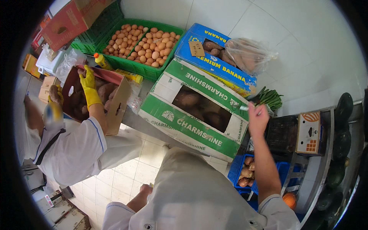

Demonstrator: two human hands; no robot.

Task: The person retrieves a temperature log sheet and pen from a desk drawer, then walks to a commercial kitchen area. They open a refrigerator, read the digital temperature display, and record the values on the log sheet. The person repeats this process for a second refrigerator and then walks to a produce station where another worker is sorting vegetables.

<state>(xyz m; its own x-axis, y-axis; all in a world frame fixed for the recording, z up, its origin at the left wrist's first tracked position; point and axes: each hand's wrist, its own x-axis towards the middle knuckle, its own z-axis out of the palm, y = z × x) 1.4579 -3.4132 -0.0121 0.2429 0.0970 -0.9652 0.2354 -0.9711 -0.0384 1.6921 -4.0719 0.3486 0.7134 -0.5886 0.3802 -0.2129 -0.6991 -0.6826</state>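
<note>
My right hand (258,116) grips a slim white marker (244,108), held over the right end of a green and white cardboard box (189,120). Dark handwriting marks the box near the marker's tip. Through the box's cut-out top, large brown tubers (188,99) show. My left hand (146,189) hangs low beside my white coat; something small and yellowish shows at its fingers, but its grip is mostly hidden. Behind the green box stands a blue banana box (210,57) with sweet potatoes (212,46) inside and a plastic bag of tubers (247,56) on its right end.
At left, a co-worker in yellow gloves (89,83) handles tubers at an open cardboard box (118,109). Green crates of eggs (149,49) stand at the back. Leafy greens (268,99), a blue basket of onions (246,172) and a metal rack (327,161) are at right.
</note>
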